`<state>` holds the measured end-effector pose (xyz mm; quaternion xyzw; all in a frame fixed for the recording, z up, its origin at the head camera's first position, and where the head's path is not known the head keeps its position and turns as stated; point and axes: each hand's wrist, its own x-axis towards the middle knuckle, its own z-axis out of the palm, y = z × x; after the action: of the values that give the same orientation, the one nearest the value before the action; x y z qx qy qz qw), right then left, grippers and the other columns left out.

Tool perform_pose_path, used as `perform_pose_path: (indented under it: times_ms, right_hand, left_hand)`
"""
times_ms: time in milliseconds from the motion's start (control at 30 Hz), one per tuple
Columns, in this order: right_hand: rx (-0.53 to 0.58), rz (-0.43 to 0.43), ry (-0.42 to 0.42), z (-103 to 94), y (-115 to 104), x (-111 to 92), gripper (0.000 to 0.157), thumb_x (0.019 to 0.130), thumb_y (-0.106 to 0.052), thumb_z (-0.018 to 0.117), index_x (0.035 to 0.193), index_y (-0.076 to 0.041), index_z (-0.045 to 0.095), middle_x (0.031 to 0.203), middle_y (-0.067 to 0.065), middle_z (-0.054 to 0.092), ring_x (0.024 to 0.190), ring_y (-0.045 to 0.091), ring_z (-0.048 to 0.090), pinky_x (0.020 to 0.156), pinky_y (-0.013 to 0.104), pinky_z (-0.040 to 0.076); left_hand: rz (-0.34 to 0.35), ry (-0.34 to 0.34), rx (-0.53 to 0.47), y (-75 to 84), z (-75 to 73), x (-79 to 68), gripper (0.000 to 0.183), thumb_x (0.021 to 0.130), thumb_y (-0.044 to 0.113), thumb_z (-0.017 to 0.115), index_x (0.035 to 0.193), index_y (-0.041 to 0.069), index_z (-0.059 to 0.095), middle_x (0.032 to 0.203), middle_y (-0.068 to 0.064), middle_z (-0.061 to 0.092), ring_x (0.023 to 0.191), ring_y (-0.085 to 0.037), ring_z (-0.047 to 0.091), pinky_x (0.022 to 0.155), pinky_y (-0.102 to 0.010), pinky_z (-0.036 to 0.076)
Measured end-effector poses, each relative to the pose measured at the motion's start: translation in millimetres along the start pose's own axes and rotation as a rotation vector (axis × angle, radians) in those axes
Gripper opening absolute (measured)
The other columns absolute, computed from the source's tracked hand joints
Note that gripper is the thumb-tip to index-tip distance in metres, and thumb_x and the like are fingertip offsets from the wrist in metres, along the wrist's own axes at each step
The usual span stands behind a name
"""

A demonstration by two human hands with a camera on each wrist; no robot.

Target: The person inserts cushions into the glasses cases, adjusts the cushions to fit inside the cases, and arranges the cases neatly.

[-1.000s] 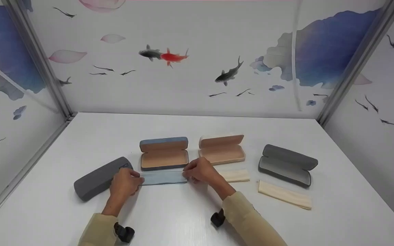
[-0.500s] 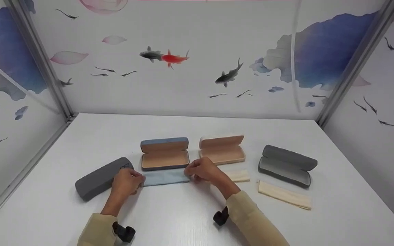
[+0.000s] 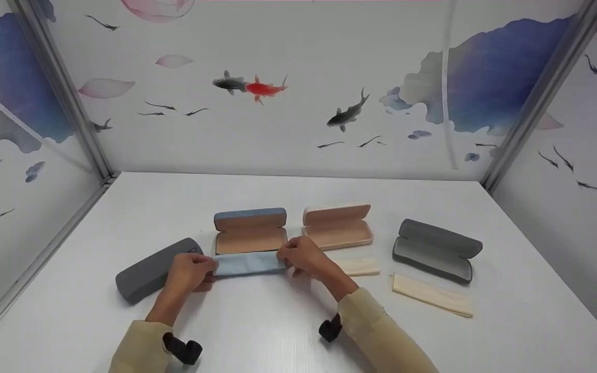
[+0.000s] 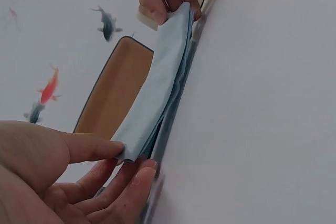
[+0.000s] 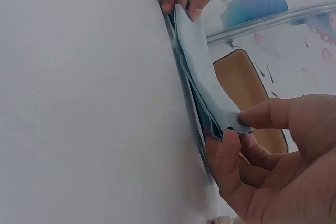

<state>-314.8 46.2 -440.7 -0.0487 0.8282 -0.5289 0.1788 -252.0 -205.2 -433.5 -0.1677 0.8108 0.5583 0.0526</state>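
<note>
Folded blue cloth (image 3: 249,264), at the near edge of the open blue case (image 3: 250,221). Light, soft, we judge, apt to fan apart; best held by both ends, layers together. We see left grip (image 3: 187,273) and right grip (image 3: 308,260) each pinching an end.

The left hand (image 3: 187,272) and right hand (image 3: 306,259) pinch opposite ends of a blue cloth (image 3: 249,264), at the front of an open blue case (image 3: 251,242). Rightward stand a pink case (image 3: 337,235) and a grey case (image 3: 436,251), both open, each fronted by a cream cloth (image 3: 432,296) (a closed case (image 3: 148,272) lies at left).
</note>
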Motion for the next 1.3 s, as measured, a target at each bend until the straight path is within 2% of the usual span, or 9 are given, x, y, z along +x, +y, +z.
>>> perform_pose_path:
  times_ms: [300,567,867,1100,1300]
  right_hand:
    - [0.029,-0.021,0.07,-4.2,-7,12,0.012,0.092,-0.01,0.067,0.1,0.0,0.066,0.081,0.003,0.06,0.067,0.012,0.058,0.054,0.024,0.054]
    - [0.027,-0.031,0.067,-10.1,-14,16,0.018,0.092,-0.01,0.068,0.106,0.0,0.067,0.087,0.005,0.066,0.072,0.013,0.061,0.059,0.025,0.056]
    - [0.041,-0.079,0.097,-12.9,-22,18,0.02,0.091,-0.009,0.07,0.108,0.0,0.066,0.089,0.007,0.067,0.074,0.013,0.063,0.06,0.026,0.056]
    - [0.031,-0.108,0.136,-10.9,-22,22,0.018,0.091,-0.007,0.069,0.106,0.002,0.066,0.086,0.005,0.063,0.07,0.012,0.061,0.06,0.027,0.056]
    - [0.008,-0.101,0.195,-8.6,-27,22,0.018,0.091,-0.009,0.069,0.107,0.0,0.068,0.092,0.011,0.069,0.074,0.013,0.063,0.071,0.035,0.06]
  left_hand:
    - [0.0,0.006,-0.02,11.8,-1.3,4.3,0.029,0.096,0.01,0.065,0.12,-0.006,0.064,0.106,-0.017,0.069,0.075,-0.012,0.069,0.066,-0.025,0.06]
    - [0.017,0.025,-0.009,17.8,3.7,12.8,0.025,0.095,0.009,0.066,0.115,-0.005,0.064,0.102,-0.017,0.071,0.072,-0.014,0.07,0.065,-0.026,0.06]
    - [0.056,0.04,-0.039,25.4,1.3,23.2,0.026,0.092,0.006,0.067,0.114,-0.007,0.065,0.093,-0.013,0.073,0.071,-0.012,0.069,0.065,-0.027,0.061]
    - [0.046,0.029,-0.027,29.5,0.2,26.7,0.027,0.093,0.008,0.066,0.117,-0.006,0.065,0.098,-0.012,0.072,0.074,-0.01,0.067,0.068,-0.026,0.061]
    - [0.054,0.047,-0.003,33.8,-1.0,27.3,0.028,0.094,0.007,0.065,0.119,-0.006,0.066,0.101,-0.016,0.073,0.071,-0.009,0.066,0.066,-0.024,0.059]
